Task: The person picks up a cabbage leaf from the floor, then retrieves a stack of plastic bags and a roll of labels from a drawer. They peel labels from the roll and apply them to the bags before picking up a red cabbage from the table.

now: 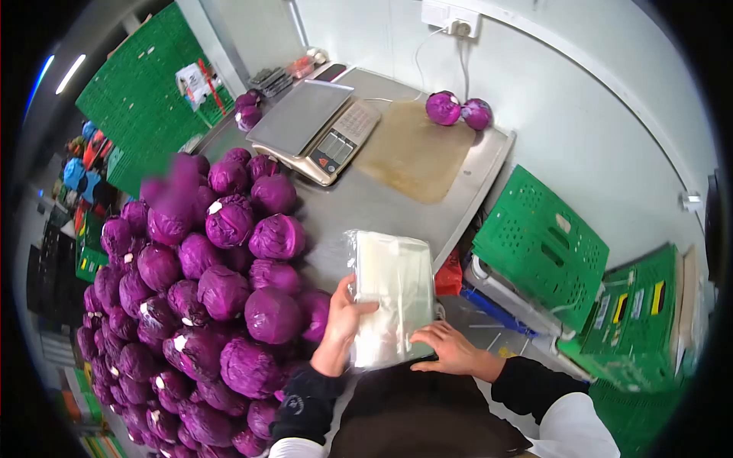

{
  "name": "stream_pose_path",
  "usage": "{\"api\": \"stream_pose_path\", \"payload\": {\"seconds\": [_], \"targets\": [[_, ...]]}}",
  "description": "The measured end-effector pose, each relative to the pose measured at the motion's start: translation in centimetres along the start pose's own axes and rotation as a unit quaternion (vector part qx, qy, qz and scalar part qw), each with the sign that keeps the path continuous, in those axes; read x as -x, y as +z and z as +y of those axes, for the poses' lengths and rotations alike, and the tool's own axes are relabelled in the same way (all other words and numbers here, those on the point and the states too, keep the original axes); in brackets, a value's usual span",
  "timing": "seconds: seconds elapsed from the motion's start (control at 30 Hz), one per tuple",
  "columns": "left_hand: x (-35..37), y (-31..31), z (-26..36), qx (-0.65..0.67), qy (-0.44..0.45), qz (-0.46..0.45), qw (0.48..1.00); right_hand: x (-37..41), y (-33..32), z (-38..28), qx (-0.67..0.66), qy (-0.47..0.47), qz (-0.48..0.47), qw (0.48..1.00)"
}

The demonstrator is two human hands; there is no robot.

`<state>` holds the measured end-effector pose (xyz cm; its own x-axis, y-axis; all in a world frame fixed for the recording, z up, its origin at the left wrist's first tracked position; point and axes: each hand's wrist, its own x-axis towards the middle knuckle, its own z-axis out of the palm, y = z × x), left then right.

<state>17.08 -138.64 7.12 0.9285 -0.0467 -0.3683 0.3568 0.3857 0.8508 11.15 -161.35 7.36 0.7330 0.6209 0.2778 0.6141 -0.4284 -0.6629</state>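
Flat stack of clear plastic bags: before the body, beside the round purple cabbages, at the edge of the grey steel table.
Left bare hand: clamped on the stack's left side, thumb on top.
Right bare hand: touching the lower right corner; whether it pinches, I cannot tell.
Slippery plastic: bags might slide out, if the left grip loosens.

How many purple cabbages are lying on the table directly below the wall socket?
2. One cabbage is at the back right corner of the brown mat; the other cabbage is beside it on the right, near the table's edge. None seems hidden there.
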Motion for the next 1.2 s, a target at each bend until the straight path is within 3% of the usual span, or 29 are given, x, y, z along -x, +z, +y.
{"api": "stream_pose_path", "payload": {"seconds": [0.03,0.1,0.17,0.23,0.3,0.33,0.4,0.43,0.5,0.57,0.7,0.77,0.83,0.93,1.1,1.17,1.2], "targets": [[0.0,0.2,0.5,-0.074,0.033,-0.009,0.997,-0.8,-1.7,1.5,-0.006,-0.008,-0.009,1.000],[0.6,0.9,2.9,-0.123,0.004,-0.062,0.990,-3.6,-6.3,4.3,-0.075,0.093,-0.047,0.992],[0.7,2.0,5.1,-0.158,0.005,-0.104,0.982,-8.3,-11.9,4.6,-0.067,0.100,0.014,0.993],[1.0,3.2,6.4,-0.171,-0.026,-0.129,0.976,-12.8,-15.4,6.5,-0.106,-0.033,0.011,0.994],[0.9,4.3,7.0,-0.211,-0.029,-0.154,0.965,-16.3,-17.7,7.3,-0.090,-0.125,-0.054,0.987],[0.8,4.9,7.1,-0.208,-0.033,-0.147,0.967,-17.6,-17.9,7.9,-0.097,-0.126,-0.061,0.986],[0.3,5.7,7.1,-0.263,-0.041,-0.162,0.950,-19.5,-17.7,9.1,-0.170,-0.168,-0.178,0.955],[-0.1,6.0,7.0,-0.260,-0.043,-0.158,0.952,-20.5,-17.7,9.9,-0.172,-0.168,-0.183,0.953],[-1.3,6.1,6.3,-0.276,-0.034,-0.174,0.945,-22.0,-17.2,11.6,-0.181,-0.072,-0.439,0.877],[-2.8,5.8,5.5,-0.270,-0.036,-0.168,0.948,-22.2,-16.2,13.0,-0.204,-0.090,-0.404,0.887],[-6.1,5.2,5.1,-0.242,-0.079,-0.198,0.946,-22.4,-14.6,15.8,-0.181,-0.039,-0.366,0.912],[-7.2,5.7,5.3,-0.380,-0.033,-0.249,0.890,-22.1,-13.8,16.8,-0.184,-0.024,-0.355,0.916],[-9.2,5.2,3.3,-0.391,-0.037,-0.247,0.886,-22.1,-13.4,17.5,-0.217,0.057,-0.374,0.900],[-11.4,7.0,1.9,-0.406,0.086,-0.064,0.908,-22.5,-13.2,18.4,-0.248,0.105,-0.386,0.883],[-11.6,10.4,0.0,-0.474,0.085,0.050,0.875,-22.9,-13.7,18.4,-0.204,0.094,-0.401,0.888],[-11.0,11.4,0.0,-0.567,0.162,0.148,0.794,-23.0,-13.7,18.1,-0.174,0.060,-0.406,0.895],[-11.0,12.0,-0.3,-0.594,0.175,0.189,0.762,-23.0,-13.7,17.9,-0.130,-0.022,-0.369,0.920]]}}
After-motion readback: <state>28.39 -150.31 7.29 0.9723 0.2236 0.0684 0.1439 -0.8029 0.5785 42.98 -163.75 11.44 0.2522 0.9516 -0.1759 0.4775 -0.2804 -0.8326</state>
